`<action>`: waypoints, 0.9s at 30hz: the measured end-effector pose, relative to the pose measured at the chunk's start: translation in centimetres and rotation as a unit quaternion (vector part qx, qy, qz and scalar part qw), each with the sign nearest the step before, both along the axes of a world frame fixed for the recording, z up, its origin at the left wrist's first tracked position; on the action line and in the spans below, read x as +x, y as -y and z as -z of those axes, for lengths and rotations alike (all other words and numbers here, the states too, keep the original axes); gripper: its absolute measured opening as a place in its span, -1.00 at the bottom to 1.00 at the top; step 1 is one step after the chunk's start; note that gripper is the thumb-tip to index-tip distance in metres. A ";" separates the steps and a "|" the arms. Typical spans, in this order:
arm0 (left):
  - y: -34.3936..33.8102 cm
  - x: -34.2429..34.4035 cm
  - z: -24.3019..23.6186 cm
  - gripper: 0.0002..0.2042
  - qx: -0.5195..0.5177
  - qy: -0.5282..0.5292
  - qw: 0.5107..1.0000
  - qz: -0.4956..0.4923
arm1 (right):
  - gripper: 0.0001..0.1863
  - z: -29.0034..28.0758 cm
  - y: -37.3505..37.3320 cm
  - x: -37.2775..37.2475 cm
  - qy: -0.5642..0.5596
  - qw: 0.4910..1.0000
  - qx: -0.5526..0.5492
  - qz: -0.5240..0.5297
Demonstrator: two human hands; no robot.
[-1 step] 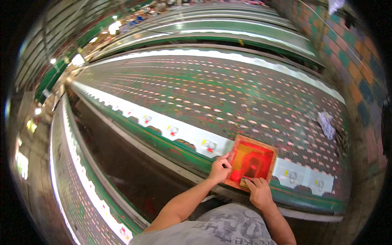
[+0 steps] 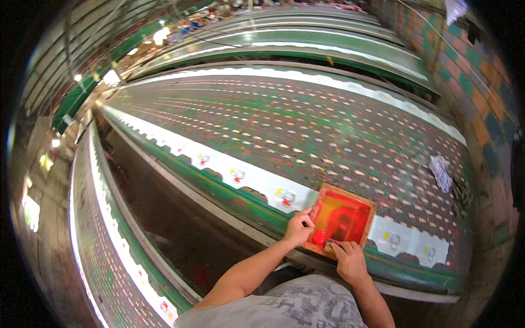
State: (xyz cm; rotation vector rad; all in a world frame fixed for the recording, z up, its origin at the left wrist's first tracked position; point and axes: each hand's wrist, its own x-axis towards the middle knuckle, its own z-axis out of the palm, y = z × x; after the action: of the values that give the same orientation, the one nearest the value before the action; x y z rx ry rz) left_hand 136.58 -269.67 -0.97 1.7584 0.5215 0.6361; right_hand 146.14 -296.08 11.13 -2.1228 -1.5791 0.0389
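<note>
A wooden screen-printing frame (image 2: 350, 194) lies over a pale fabric strip (image 2: 257, 188) along the near edge of the long table. Inside it, red ink (image 2: 320, 236) covers much of the mesh, thickest at the near left. My left hand (image 2: 298, 229) is closed on the frame's left side, fingers pinched at the rim. With my right hand (image 2: 350, 261) I grip a squeegee (image 2: 330, 247) at the frame's near side; its lower part is hidden by the frame and fingers. Small cartoon figures (image 2: 285, 197) with red and yellow parts show on the strip left of the frame.
The table top (image 2: 339, 131) carries rows of small pale marks. At its right end lies a crumpled whitish cloth (image 2: 440, 172). Paler prints (image 2: 391, 239) sit right of the frame. Another printing table (image 2: 106, 240) runs along the left, past a dark gap. A brick wall (image 2: 476, 104) rises at right.
The whole view has shifted a little, so everything sits slightly farther right and lower. Both hands keep their holds on the frame and squeegee.
</note>
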 end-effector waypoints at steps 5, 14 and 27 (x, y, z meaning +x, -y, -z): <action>-0.2 -1.9 0.3 -0.85 0.014 0.012 0.999 -0.030 | -0.40 -0.6 -0.6 -1.6 0.001 0.999 -0.016 -0.027; -0.1 0.1 -0.9 -0.88 0.027 0.028 0.999 -0.017 | -0.20 -4.1 -1.9 1.0 0.031 0.986 -0.130 -0.096; -1.1 -0.1 0.4 -0.92 -0.065 -0.016 0.997 0.026 | 0.34 -37.0 -18.1 -2.4 0.240 0.857 0.432 -0.144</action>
State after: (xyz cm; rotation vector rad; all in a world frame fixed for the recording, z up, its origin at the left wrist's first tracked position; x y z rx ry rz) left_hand 136.44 -268.58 -1.35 1.6573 0.5269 0.5269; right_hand 143.69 -277.97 48.14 -1.2133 -1.6986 -0.9829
